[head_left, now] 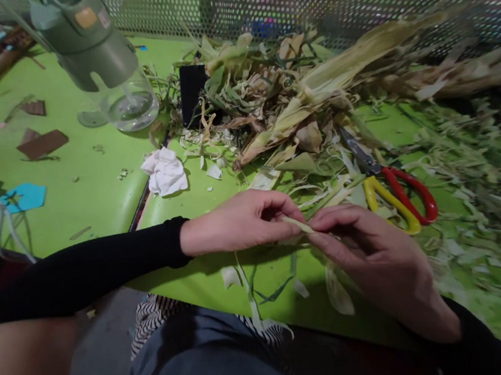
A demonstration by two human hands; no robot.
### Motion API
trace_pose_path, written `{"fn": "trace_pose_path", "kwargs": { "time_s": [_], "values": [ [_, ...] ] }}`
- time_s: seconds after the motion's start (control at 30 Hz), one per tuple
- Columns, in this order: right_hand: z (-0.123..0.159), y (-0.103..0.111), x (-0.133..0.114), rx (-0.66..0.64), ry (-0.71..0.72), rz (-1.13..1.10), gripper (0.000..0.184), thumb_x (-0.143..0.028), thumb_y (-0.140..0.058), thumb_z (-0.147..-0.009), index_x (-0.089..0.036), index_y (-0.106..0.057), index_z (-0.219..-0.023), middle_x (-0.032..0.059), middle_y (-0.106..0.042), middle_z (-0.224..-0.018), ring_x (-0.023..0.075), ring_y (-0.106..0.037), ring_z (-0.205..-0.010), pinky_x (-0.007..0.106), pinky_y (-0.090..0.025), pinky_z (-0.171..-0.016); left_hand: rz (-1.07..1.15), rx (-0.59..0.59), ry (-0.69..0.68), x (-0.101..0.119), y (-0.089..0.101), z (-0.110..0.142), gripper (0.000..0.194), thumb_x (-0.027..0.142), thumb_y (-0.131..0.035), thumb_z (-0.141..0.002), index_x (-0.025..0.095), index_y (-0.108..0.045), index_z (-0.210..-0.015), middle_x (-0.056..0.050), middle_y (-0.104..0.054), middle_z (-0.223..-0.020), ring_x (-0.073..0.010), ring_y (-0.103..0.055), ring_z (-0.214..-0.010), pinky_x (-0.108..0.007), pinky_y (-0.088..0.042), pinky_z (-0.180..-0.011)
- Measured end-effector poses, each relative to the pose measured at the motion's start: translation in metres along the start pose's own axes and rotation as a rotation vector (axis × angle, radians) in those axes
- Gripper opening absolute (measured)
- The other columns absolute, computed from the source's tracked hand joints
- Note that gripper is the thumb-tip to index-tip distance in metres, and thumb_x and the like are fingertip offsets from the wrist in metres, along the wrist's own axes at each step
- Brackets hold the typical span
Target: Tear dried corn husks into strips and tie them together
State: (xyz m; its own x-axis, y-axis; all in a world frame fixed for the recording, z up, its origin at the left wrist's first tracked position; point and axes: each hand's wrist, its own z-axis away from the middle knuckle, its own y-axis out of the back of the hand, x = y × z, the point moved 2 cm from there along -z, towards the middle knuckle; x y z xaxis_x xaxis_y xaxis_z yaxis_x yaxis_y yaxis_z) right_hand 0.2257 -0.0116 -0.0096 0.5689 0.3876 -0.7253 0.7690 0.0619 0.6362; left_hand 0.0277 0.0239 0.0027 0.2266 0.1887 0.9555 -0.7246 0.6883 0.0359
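Observation:
Above the near part of the green table, my left hand (pixel 245 220) and my right hand (pixel 378 257) meet, fingertips almost touching. Between them runs a narrow pale strip of corn husk (pixel 298 224), pinched by the thumb and fingers of each hand. A long thin husk strip hangs down below my left hand over the table's edge. Scissors (pixel 390 185) with one red and one yellow handle lie beyond my right hand, blades partly among the husks. Behind both hands is a heap of corn husks (pixel 261 95), some whole, some shredded.
A crumpled white tissue (pixel 164 171) lies left of the heap, near a green-topped clear bottle (pixel 131 108). A black flat object (pixel 192 94) leans in the husks. Perforated metal panel (pixel 155 7) stands behind. Shredded husk (pixel 482 183) covers the right side. Cardboard scraps (pixel 43 144) lie left.

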Motion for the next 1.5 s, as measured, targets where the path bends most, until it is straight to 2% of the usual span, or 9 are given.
{"fn": "trace_pose_path", "kwargs": {
  "time_s": [0.1, 0.27, 0.53, 0.7, 0.9, 0.97, 1.13, 1.33, 1.5],
  "values": [
    [0.001, -0.003, 0.005, -0.046, -0.211, -0.109, 0.028, -0.051, -0.07, -0.087, -0.023, -0.067, -0.087, 0.0052, -0.072, -0.085, 0.0184, -0.071, -0.072, 0.031, -0.06, -0.065, -0.173, 0.057, -0.084, -0.005, -0.001, -0.003, 0.013, 0.024, -0.063, -0.088, 0.015, -0.066, -0.096, 0.002, -0.064, -0.081, -0.0093, -0.052, -0.072, -0.022, -0.039, -0.065],
    [0.006, -0.004, 0.005, -0.02, -0.323, -0.141, 0.036, -0.059, -0.071, -0.082, -0.024, -0.065, -0.089, 0.0046, -0.07, -0.083, 0.0179, -0.068, -0.068, 0.031, -0.058, -0.062, -0.433, 0.141, -0.264, -0.004, -0.003, -0.002, 0.012, 0.023, -0.059, -0.091, 0.014, -0.067, -0.096, -0.001, -0.067, -0.086, -0.0112, -0.056, -0.078, -0.024, -0.04, -0.071],
    [-0.005, 0.002, 0.003, -0.126, -0.127, -0.012, 0.018, -0.041, -0.062, -0.092, -0.023, -0.066, -0.095, 0.0032, -0.069, -0.082, 0.0182, -0.065, -0.071, 0.032, -0.053, -0.066, -0.55, 0.018, -0.201, 0.002, 0.002, -0.003, 0.026, 0.038, -0.063, -0.092, 0.015, -0.069, -0.103, -0.002, -0.068, -0.089, -0.0117, -0.056, -0.077, -0.024, -0.038, -0.068],
    [-0.018, 0.009, -0.015, -0.199, -0.059, 0.009, 0.014, -0.036, -0.061, -0.093, -0.022, -0.062, -0.095, 0.0026, -0.069, -0.082, 0.0163, -0.063, -0.069, 0.028, -0.049, -0.061, -0.604, 0.003, -0.185, 0.013, 0.006, -0.011, 0.017, 0.03, -0.061, -0.093, 0.014, -0.068, -0.092, 0.001, -0.065, -0.08, -0.0099, -0.051, -0.071, -0.023, -0.035, -0.067],
    [-0.041, 0.049, 0.008, 0.075, -0.099, 0.339, 0.021, -0.042, -0.055, -0.092, -0.022, -0.058, -0.097, 0.0079, -0.066, -0.093, 0.0211, -0.061, -0.078, 0.032, -0.048, -0.067, -0.115, 0.035, -0.213, 0.029, 0.019, -0.021, 0.016, 0.029, -0.067, -0.087, 0.014, -0.065, -0.089, 0.002, -0.063, -0.082, -0.0076, -0.052, -0.071, -0.024, -0.039, -0.071],
    [-0.047, 0.058, 0.029, 0.001, -0.192, 0.554, 0.012, -0.034, -0.057, -0.086, -0.022, -0.055, -0.085, 0.0079, -0.064, -0.084, 0.0225, -0.058, -0.071, 0.035, -0.045, -0.065, 0.082, 0.093, -0.198, 0.03, 0.025, -0.025, 0.016, 0.028, -0.071, -0.082, 0.013, -0.064, -0.086, 0.003, -0.061, -0.08, -0.0061, -0.05, -0.068, -0.023, -0.037, -0.068],
    [-0.049, 0.066, 0.055, -0.024, -0.182, 0.605, 0.01, -0.023, -0.061, -0.074, -0.023, -0.051, -0.076, 0.0084, -0.062, -0.074, 0.0255, -0.058, -0.071, 0.037, -0.042, -0.066, 0.458, 0.194, -0.136, 0.031, 0.026, -0.031, 0.011, 0.014, -0.072, -0.082, 0.013, -0.061, -0.081, 0.004, -0.06, -0.075, -0.0037, -0.049, -0.063, -0.022, -0.037, -0.066],
    [-0.049, 0.081, 0.055, -0.058, -0.256, 0.592, 0.021, -0.035, -0.062, -0.08, -0.025, -0.049, -0.066, 0.0051, -0.059, -0.058, 0.0179, -0.051, -0.05, 0.033, -0.035, -0.054, 0.575, 0.178, -0.176, 0.043, 0.018, -0.027, 0.014, 0.012, -0.072, -0.083, 0.012, -0.059, -0.077, 0.005, -0.058, -0.071, -0.002, -0.048, -0.058, -0.02, -0.034, -0.058],
    [-0.045, 0.093, 0.063, -0.09, -0.318, 0.591, 0.02, -0.025, -0.067, -0.071, -0.026, -0.049, -0.064, 0.0046, -0.061, -0.058, 0.0181, -0.053, -0.052, 0.032, -0.034, -0.054, 0.652, 0.191, -0.246, 0.046, 0.017, -0.026, 0.014, 0.01, -0.067, -0.087, 0.012, -0.059, -0.076, 0.005, -0.053, -0.066, -0.0007, -0.044, -0.052, -0.017, -0.031, -0.052]
  ]
}}
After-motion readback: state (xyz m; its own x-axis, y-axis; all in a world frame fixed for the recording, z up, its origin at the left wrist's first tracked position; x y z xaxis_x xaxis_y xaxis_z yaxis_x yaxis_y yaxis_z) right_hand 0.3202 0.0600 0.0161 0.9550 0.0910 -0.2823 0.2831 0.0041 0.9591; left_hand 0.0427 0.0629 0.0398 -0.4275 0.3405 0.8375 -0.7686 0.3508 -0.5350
